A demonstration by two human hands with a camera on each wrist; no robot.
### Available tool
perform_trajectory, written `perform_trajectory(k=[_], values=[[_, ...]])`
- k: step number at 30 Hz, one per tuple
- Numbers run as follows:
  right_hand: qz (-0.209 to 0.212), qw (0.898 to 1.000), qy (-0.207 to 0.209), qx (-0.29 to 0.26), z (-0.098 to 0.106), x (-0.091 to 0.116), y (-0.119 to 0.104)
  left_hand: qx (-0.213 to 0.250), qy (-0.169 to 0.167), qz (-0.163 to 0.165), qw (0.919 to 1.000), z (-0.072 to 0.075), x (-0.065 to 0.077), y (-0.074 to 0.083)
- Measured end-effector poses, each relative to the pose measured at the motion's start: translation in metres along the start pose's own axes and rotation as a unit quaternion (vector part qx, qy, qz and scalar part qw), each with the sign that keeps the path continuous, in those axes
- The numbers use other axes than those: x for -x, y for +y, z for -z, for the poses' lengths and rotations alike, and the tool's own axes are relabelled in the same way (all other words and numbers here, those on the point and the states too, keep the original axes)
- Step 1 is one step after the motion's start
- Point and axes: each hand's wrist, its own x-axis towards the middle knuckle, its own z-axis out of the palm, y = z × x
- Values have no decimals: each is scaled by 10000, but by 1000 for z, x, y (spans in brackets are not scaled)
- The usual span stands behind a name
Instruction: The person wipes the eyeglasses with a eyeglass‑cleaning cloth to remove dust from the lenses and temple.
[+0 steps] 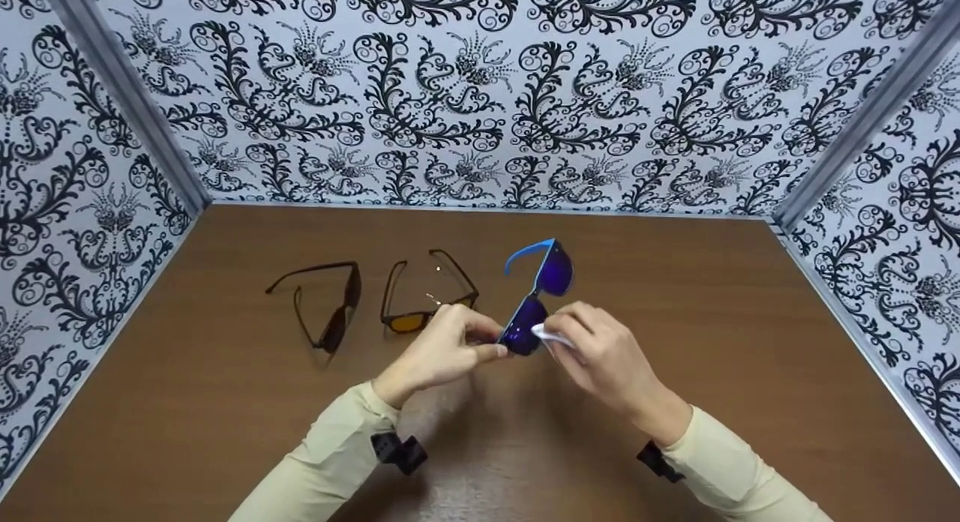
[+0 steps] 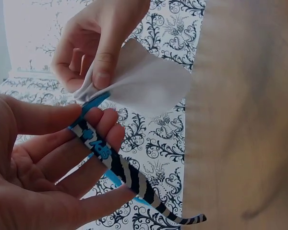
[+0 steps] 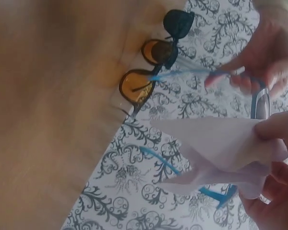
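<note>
Blue-framed sunglasses (image 1: pixel 556 273) with dark violet lenses are held up over the table. My left hand (image 1: pixel 450 348) grips them at the near end, thumb and fingers around the hinge. In the left wrist view their temple arm (image 2: pixel 129 175) shows a black-and-white striped pattern with blue lettering and runs across the left fingers. My right hand (image 1: pixel 604 349) pinches a white cloth (image 1: pixel 553 334) right at the outer face of the nearer lens. In the right wrist view the cloth (image 3: pixel 221 143) hangs in folds and hides much of the sunglasses.
Glasses with orange lenses (image 1: pixel 409 323) lie on the brown table (image 1: pixel 720 342), just beyond my left hand. Farther left lie dark sunglasses (image 1: pixel 336 331) with their arms spread. Patterned white panels (image 1: pixel 480 94) wall the table at the back and sides.
</note>
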Motion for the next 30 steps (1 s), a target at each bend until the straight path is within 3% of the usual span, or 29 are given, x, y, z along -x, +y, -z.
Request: perform_trajectory(k=[6, 10, 19, 30], values=[[-257, 9995, 61, 178, 1, -7, -4, -251, -243, -29, 9994, -4, 3, 0], [-253, 9996, 29, 123, -4, -10, -11, -437, -224, -72, 9988, -8, 2, -1], [308, 9989, -298, 176, -13, 3, -18, -534, -102, -31, 9985, -4, 5, -4], [-545, 9973, 84, 489, -10, -1, -14, -538, -544, 13, 9971, -3, 9, -5]])
